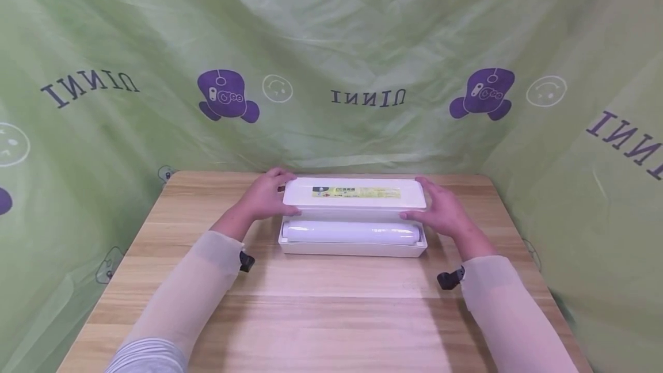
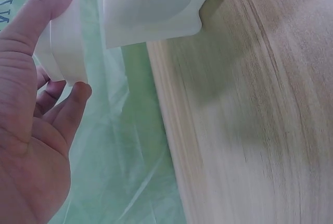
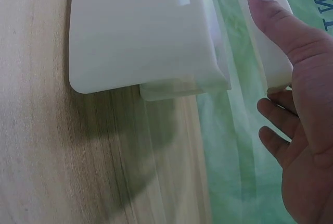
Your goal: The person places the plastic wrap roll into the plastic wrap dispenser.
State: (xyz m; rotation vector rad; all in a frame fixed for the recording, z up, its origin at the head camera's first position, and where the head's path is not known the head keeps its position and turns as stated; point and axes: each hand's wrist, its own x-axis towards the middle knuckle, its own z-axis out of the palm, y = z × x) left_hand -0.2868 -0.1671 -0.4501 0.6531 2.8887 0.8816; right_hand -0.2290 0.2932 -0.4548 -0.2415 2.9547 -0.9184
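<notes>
A white box (image 1: 352, 250) with a plastic-wrapped roll (image 1: 352, 232) of what looks like cling film lies on the table. Above and behind it is the white lid (image 1: 357, 202), bearing a yellow-green label (image 1: 373, 192). My left hand (image 1: 264, 194) grips the lid's left end, thumb on the near side. At the other end, my right hand (image 1: 442, 209) holds it the same way. Both wrist views show a gap between lid (image 2: 65, 41) and box (image 3: 140, 31). Some fingertips are hidden behind the lid.
The wooden table (image 1: 311, 315) ends just behind the box. Green printed curtains (image 1: 331, 27) hang close around its back and sides. A small black device sits at each wrist, the left one (image 1: 247, 261) and the right one (image 1: 449, 278).
</notes>
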